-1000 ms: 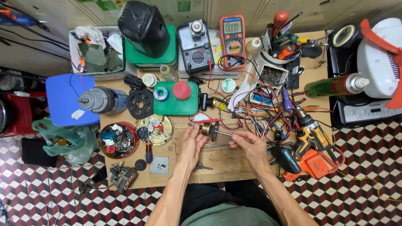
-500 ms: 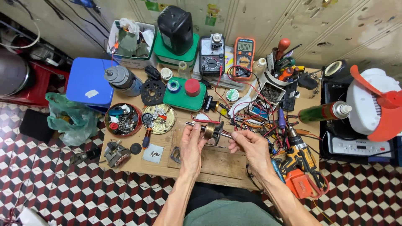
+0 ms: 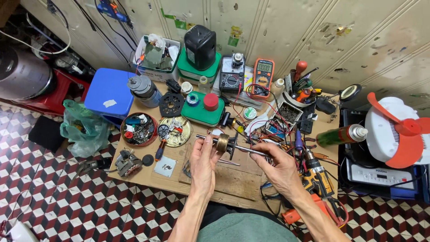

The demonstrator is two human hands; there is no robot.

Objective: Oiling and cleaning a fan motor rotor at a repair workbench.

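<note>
A thin metal shaft with a brass-coloured sleeve and a dark disc on it lies level above the wooden workbench. My left hand grips the shaft's left part by the brass sleeve. My right hand pinches the right end of the same shaft. Both forearms reach in from the bottom edge.
Around the hands: a round tin of small parts, a brass plate, a green box with red knob, two multimeters, tangled wires, a spray can, a cordless drill, a red-bladed fan, a blue stool.
The camera has tilted and shifted, so the bench sits lower right in view. Both hands stay on the shaft, which has risen slightly off the bench.
</note>
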